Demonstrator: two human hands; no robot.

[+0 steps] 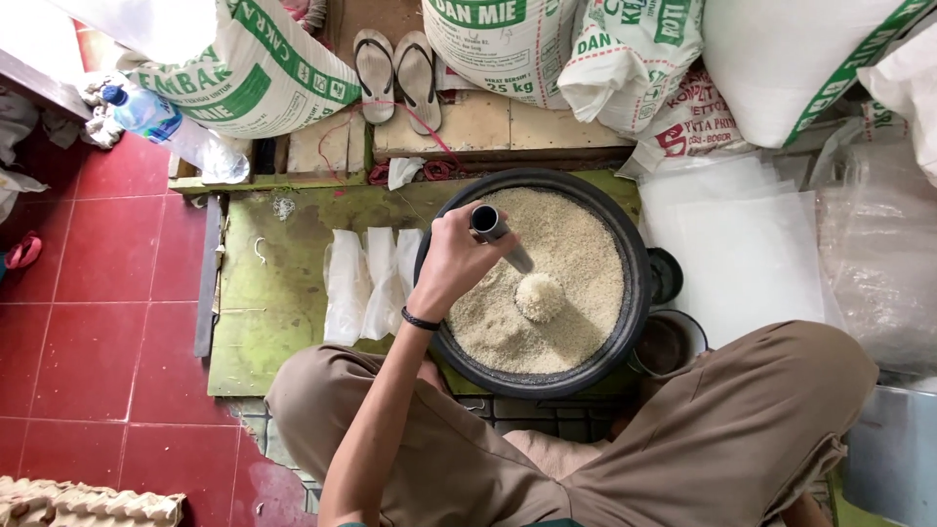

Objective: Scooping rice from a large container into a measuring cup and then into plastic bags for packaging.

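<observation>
Head view: The left hand (457, 262) is closed around the upper end of a metal tube (500, 236), fingers wrapped tightly on its shaft. The right hand is not seen in this view, so its state cannot be told.

The tube is held over a round black basin (636, 256) filled with pale grain (576, 256). Its open end is turned up toward the camera; its lower end is pointed down and to the right, into the grain. The long axis is tilted, running from upper left to lower right.

Just beside the lower end, a small rounded mound of grain (539, 296) is raised on the surface, possibly a scooped portion. Most of the grain is judged undisturbed, so the work appears early. Folded clear plastic bags (363, 283) lie flat just left of the basin.
</observation>
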